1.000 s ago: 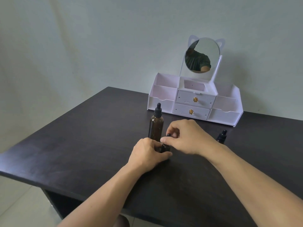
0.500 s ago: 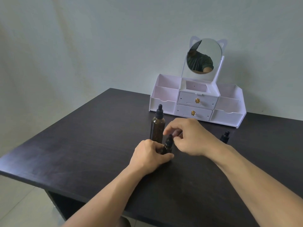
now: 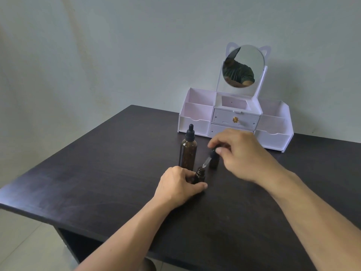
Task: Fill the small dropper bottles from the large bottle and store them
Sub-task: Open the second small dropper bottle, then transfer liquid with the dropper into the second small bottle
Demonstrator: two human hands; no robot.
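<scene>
My left hand [image 3: 175,184] grips a small amber dropper bottle [image 3: 199,175] that stands on the dark table [image 3: 97,173] with its neck uncapped. My right hand [image 3: 244,153] pinches the black dropper cap, and its glass pipette [image 3: 206,163] slants down with the tip just above the bottle's mouth. The large amber bottle [image 3: 188,151], capped with a black dropper, stands upright just behind my left hand. Another small dark bottle [image 3: 214,164] stands behind the pipette, partly hidden by my right hand.
A white organizer [image 3: 195,122] with side compartments, two gold-knobbed drawers and a cat-eared mirror [image 3: 243,67] sits at the table's far edge against the wall. The table's front edge and left corner lie near my forearms.
My right hand has lifted the dropper cap off the small bottle and drawn the pipette out. My left hand has kept its grip on the bottle.
</scene>
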